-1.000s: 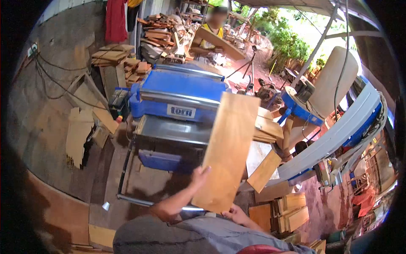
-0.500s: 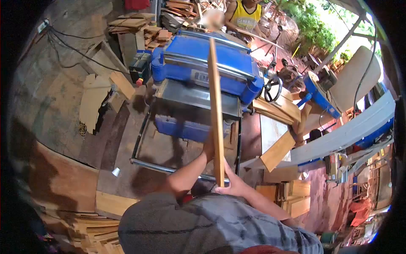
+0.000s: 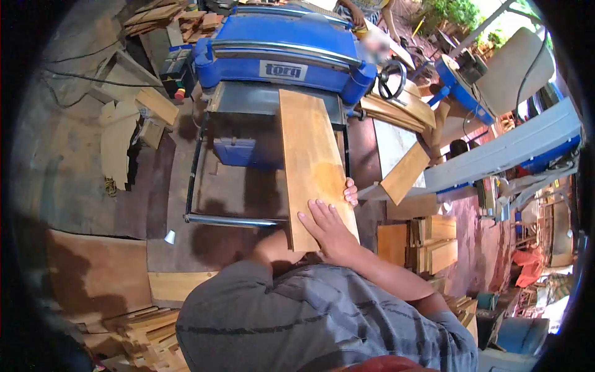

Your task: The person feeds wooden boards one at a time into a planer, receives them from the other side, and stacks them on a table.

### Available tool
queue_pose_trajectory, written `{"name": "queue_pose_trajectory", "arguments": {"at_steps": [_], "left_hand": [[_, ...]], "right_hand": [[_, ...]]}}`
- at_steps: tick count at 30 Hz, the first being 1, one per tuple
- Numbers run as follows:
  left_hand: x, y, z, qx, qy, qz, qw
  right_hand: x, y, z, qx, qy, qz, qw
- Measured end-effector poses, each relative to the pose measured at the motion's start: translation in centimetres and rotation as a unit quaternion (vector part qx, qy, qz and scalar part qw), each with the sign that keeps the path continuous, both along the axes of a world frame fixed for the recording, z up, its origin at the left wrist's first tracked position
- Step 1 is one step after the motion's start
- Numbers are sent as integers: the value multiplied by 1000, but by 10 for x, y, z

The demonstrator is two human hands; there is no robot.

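A long wooden board (image 3: pixel 310 161) is held broad face up, its far end over the dark metal bed (image 3: pixel 248 102) of a blue machine (image 3: pixel 285 34). My left forearm passes beneath the board near my body. Only the fingertips of my left hand (image 3: pixel 351 192) show, curled round the board's right edge; the rest is hidden under the wood. On top of the near part lies my right hand (image 3: pixel 331 232), palm down with its fingers spread.
A metal frame bar (image 3: pixel 238 220) crosses low in front of the machine. Its handwheel (image 3: pixel 392 80) is at the right, beside stacked boards (image 3: pixel 396 111). Another person's arm (image 3: pixel 354 12) shows behind the machine. Wood pieces (image 3: pixel 434 245) are piled at the right, and a white cup (image 3: pixel 170 237) lies left.
The board has turned from on edge to broad face up. My right hand has moved onto its top face, and my left fingers now show at its right edge. The view has shifted.
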State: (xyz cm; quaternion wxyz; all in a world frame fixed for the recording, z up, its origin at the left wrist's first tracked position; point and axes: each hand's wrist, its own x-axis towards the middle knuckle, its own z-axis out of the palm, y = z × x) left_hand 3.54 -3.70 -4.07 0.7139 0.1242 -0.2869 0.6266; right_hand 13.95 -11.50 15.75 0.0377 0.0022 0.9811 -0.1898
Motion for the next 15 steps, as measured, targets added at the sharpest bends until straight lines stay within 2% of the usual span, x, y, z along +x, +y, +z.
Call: {"name": "queue_pose_trajectory", "arguments": {"at_steps": [3, 5, 9, 10, 11, 12, 13, 14, 15], "left_hand": [[-1, -17, -2, -79, 29, 22, 996], [-18, -41, 7, -220, 100, 72, 968], [-71, -113, 20, -490, 266, 157, 815], [-83, -134, 11, -496, 255, 135, 819], [-91, -148, 11, -497, 303, 186, 792], [-104, -160, -6, -519, 371, 201, 744], [-114, -174, -6, -528, 474, 214, 671], [-122, -186, -6, -529, 569, 224, 588], [-129, -197, -26, -490, 649, 300, 499]], "right_hand": [[-1, 1, -23, 59, -28, 6, 998], [-1, -1, -39, 67, -26, -4, 997], [-18, 13, -72, 101, -24, -27, 994], [-24, 18, -82, 101, -18, -27, 994], [-32, 24, -91, 109, -14, -37, 993], [-40, 29, -101, 115, -10, -46, 992], [-47, 36, -114, 116, -4, -45, 992], [-54, 45, -127, 125, 22, -52, 991], [-63, 54, -137, 135, 49, -60, 988]]}}
